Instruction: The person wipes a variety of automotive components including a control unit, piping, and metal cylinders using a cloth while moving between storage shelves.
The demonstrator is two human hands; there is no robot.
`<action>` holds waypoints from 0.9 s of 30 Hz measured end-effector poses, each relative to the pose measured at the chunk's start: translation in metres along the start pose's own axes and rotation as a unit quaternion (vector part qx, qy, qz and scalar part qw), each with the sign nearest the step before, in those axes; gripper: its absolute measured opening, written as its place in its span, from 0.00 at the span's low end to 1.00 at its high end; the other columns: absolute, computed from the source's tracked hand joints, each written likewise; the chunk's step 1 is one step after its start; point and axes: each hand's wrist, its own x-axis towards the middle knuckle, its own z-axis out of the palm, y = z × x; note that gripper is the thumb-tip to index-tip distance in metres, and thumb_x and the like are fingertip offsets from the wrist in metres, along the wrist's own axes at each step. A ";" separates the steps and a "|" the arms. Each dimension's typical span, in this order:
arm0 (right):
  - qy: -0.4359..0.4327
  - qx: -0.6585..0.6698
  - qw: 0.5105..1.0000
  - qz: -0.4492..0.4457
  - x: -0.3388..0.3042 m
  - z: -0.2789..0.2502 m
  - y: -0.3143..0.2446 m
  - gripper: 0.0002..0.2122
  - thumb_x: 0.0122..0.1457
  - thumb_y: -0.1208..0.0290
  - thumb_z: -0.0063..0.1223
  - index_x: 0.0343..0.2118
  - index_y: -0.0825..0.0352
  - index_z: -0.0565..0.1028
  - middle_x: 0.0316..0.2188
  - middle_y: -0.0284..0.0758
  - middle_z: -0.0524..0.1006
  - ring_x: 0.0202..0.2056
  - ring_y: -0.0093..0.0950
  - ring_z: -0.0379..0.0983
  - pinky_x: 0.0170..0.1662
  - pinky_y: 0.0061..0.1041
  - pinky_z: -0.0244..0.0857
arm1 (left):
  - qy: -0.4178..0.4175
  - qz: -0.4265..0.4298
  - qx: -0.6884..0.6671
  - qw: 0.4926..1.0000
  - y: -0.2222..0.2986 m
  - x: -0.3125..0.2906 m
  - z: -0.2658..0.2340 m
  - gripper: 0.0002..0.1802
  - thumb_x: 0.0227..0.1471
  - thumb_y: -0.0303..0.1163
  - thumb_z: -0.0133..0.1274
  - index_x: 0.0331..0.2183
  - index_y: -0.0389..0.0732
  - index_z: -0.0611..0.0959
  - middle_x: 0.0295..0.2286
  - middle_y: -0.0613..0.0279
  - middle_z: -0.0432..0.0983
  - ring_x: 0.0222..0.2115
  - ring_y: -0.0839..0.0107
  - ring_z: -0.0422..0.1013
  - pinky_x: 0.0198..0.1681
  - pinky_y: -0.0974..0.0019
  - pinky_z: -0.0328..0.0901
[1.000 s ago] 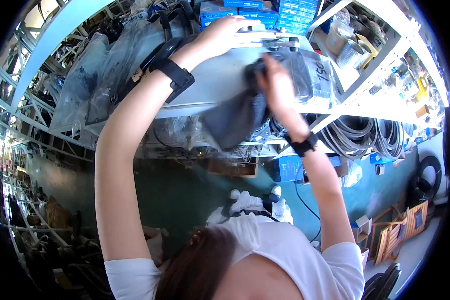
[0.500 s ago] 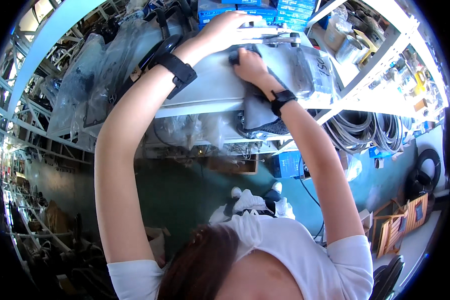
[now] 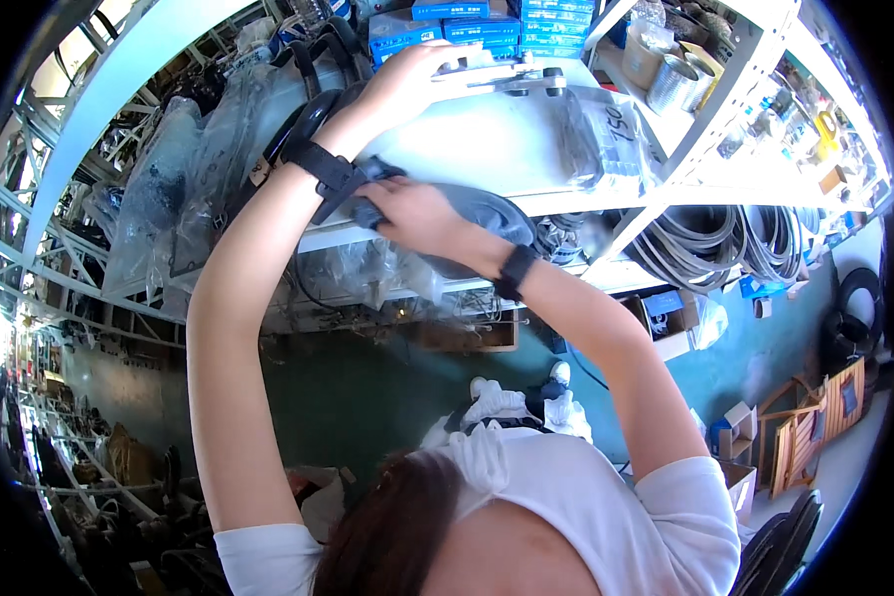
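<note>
My left hand reaches over the pale shelf, its fingers closed around a slim silver metal part with dark round ends. I cannot make out exactly what this part is. Near the shelf's front edge, my right hand grips a dark grey cloth. The cloth is smeared by motion and spreads along the edge, partly hanging over it. Part of it bunches beside my left wrist.
Blue boxes are stacked behind my left hand. A clear-wrapped packet lies on the shelf at right, near metal cans. Plastic-wrapped parts crowd the left. Coiled grey cables hang below right.
My right hand has swept the cloth left and nearer along the shelf, toward my left wrist. My left hand stays on the metal part. The whole view has shifted slightly.
</note>
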 end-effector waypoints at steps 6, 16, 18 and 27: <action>0.033 -0.210 0.948 0.236 -0.071 -0.080 0.029 0.22 0.42 0.74 0.49 0.44 0.67 0.63 0.33 0.43 0.71 0.38 0.41 0.67 0.41 0.36 0.62 | 0.037 0.028 -0.002 0.999 -0.001 0.003 0.012 0.22 0.45 0.40 0.51 0.43 0.42 0.73 0.37 0.54 0.71 0.38 0.60 0.68 0.41 0.65 0.63; 0.117 -0.296 0.924 0.211 -0.061 -0.056 0.040 0.16 0.43 0.67 0.50 0.34 0.70 0.67 0.29 0.41 0.72 0.33 0.37 0.69 0.38 0.32 0.64 | 0.063 0.039 0.004 0.997 0.001 0.001 0.014 0.22 0.44 0.43 0.51 0.42 0.43 0.75 0.38 0.56 0.71 0.37 0.61 0.68 0.41 0.65 0.62; 0.041 -0.229 0.936 0.264 -0.031 -0.033 0.010 0.11 0.42 0.68 0.49 0.29 0.68 0.66 0.27 0.39 0.71 0.31 0.34 0.70 0.36 0.30 0.64 | 0.063 0.039 0.011 0.997 -0.005 -0.005 0.013 0.22 0.45 0.42 0.51 0.42 0.43 0.75 0.38 0.55 0.71 0.37 0.61 0.68 0.41 0.65 0.63; 0.059 0.008 0.995 0.083 0.034 0.061 -0.041 0.12 0.47 0.70 0.45 0.36 0.64 0.72 0.36 0.37 0.71 0.41 0.34 0.65 0.44 0.32 0.59 | 0.024 0.007 0.020 0.999 0.020 -0.020 0.018 0.23 0.44 0.30 0.49 0.46 0.44 0.70 0.39 0.57 0.68 0.39 0.60 0.66 0.43 0.65 0.61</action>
